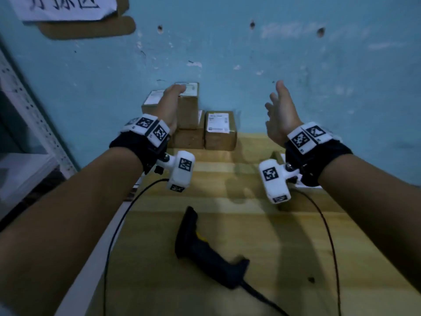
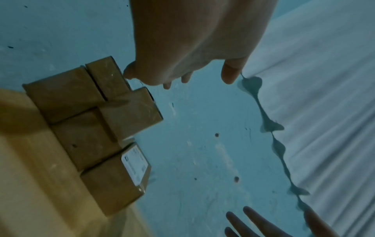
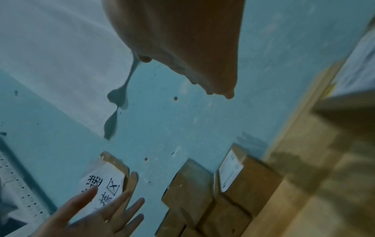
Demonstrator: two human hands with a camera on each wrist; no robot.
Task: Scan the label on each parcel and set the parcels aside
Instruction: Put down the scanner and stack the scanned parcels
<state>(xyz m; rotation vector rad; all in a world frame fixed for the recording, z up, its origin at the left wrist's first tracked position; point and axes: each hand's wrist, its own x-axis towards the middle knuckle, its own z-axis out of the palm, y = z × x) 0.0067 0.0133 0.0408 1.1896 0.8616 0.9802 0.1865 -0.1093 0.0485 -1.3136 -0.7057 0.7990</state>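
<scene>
The scanner (image 1: pixel 205 249) lies nearest you on the bench (image 1: pixel 284 258), untouched. Your left hand (image 1: pixel 169 106), fingers straight, reaches the top parcel (image 1: pixel 188 103) of the stack against the wall; your right hand (image 1: pixel 281 112), spread and empty, hangs further off.

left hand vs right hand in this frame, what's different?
The left hand reaches over the stacked brown cardboard parcels, near the topmost one; contact is unclear. The right hand hangs in open air right of the stack, near nothing. The left is seen back-up; the right is turned edge-on, thumb uppermost. Both have relaxed, straightish fingers and no grip on anything; the black handheld scanner lies untouched on the wooden table.
</scene>
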